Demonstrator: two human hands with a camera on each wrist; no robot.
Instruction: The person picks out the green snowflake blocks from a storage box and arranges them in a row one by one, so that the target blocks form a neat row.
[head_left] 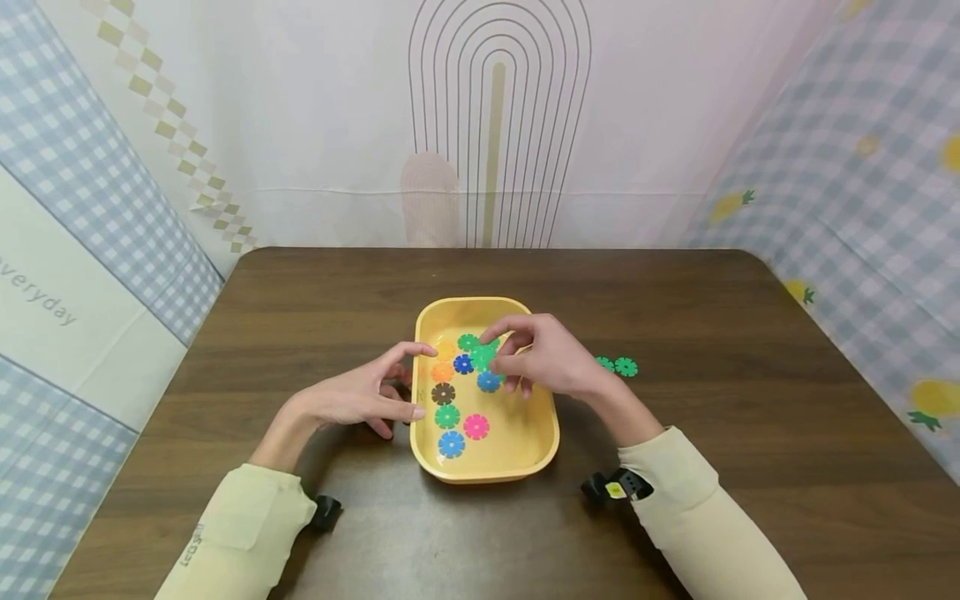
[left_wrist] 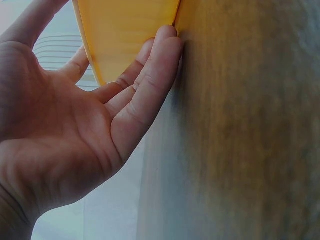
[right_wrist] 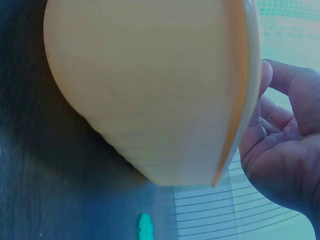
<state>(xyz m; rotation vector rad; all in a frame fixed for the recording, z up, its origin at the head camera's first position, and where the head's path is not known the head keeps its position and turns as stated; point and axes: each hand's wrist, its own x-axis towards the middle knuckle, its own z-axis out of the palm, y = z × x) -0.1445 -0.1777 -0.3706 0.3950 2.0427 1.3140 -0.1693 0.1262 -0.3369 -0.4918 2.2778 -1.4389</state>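
Note:
A yellow plastic tray (head_left: 517, 446) holds several notched, flower-shaped plastic discs, among them a pink disc (head_left: 476, 427), a brown disc (head_left: 443, 393) and a dark blue disc (head_left: 463, 364). My left hand (head_left: 367, 392) holds the tray's left side, index finger and thumb over the rim. In the left wrist view, its other fingers (left_wrist: 150, 95) lie along the outer wall. Over the tray's right half, my right hand (head_left: 543, 358) pinches a green disc (head_left: 482, 358) between thumb and fingers. From the right wrist, the tray wall hides its fingertips and that disc.
Two green discs (head_left: 626, 367) lie on the brown wooden table (head_left: 675, 308) to the right of the tray, one partly behind my right wrist. A patterned cloth (head_left: 322, 125) hangs behind the table's far edge.

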